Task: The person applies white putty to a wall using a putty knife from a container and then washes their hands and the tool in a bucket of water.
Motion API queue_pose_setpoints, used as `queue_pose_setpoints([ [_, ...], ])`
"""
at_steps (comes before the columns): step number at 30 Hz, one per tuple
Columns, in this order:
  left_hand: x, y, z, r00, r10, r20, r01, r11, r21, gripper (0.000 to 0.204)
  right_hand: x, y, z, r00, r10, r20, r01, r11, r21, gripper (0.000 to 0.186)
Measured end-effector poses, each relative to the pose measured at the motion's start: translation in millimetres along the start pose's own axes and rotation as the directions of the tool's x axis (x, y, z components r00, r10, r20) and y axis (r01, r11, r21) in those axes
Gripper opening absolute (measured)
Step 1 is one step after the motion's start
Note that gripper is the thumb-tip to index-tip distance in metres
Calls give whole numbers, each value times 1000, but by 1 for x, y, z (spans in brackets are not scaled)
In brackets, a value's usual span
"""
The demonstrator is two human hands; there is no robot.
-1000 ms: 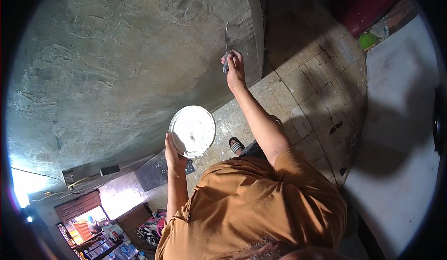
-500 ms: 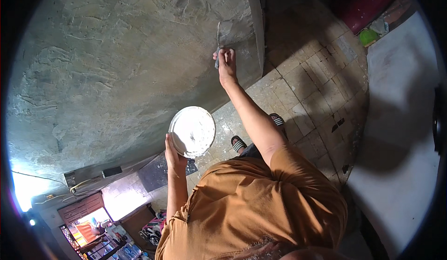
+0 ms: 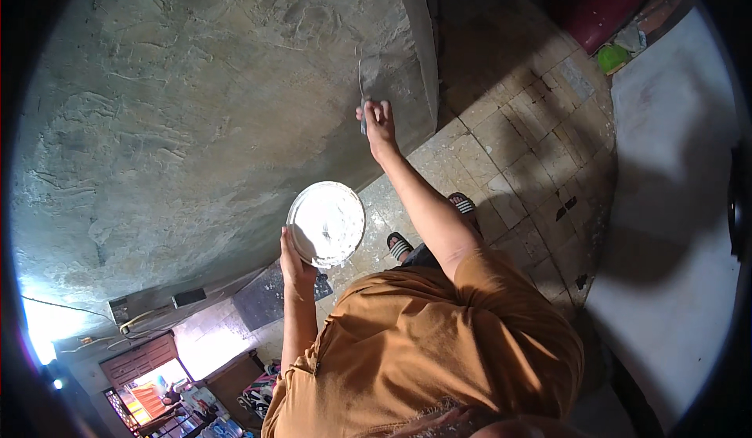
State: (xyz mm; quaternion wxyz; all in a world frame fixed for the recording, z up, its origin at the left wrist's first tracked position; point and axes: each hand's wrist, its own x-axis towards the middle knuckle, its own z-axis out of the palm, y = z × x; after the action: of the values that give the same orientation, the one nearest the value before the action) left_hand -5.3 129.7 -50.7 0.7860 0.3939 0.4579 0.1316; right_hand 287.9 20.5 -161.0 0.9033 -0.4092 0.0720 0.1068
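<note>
The grey wall (image 3: 196, 124) is ridged; right grip (image 3: 379, 128) clenches a thin-bladed tool (image 3: 363, 124); left grip (image 3: 294, 264) clasps a rimmed white disc (image 3: 335, 220).

Glare blazes lower left, the round white tub (image 3: 327, 222) nearly washes out — shadows darken the tiled floor (image 3: 507, 160) — fisheye bends edges.

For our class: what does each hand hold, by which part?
Left hand: white lid or tub, by its edge. Right hand: bladed tool, by its handle.

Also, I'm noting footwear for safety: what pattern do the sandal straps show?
The sandal straps show white stripes on black, seen in the head view.
</note>
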Motion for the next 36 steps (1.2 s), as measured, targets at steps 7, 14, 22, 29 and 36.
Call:
queue_pose_setpoints([
  [7,-14,6,13,999,-27,30,27,1000,-6,56,31,-28,-12,973,-227,-38,226,974,-34,21],
  [14,-15,2,18,1000,-8,-25,9,1000,25,58,12,6,-33,995,-74,-67,74,997,-7,20],
  [22,-13,1,18,1000,-22,-8,22,1000,8,58,49,-39,-15,979,-194,-66,195,981,16,20],
  [29,-17,4,20,1000,15,27,-15,1000,2,57,36,-29,-30,972,-228,-65,231,972,50,20],
  [36,-16,3,29,999,15,49,-16,1000,12,56,44,-28,-25,987,-144,-67,144,990,-11,21],
])
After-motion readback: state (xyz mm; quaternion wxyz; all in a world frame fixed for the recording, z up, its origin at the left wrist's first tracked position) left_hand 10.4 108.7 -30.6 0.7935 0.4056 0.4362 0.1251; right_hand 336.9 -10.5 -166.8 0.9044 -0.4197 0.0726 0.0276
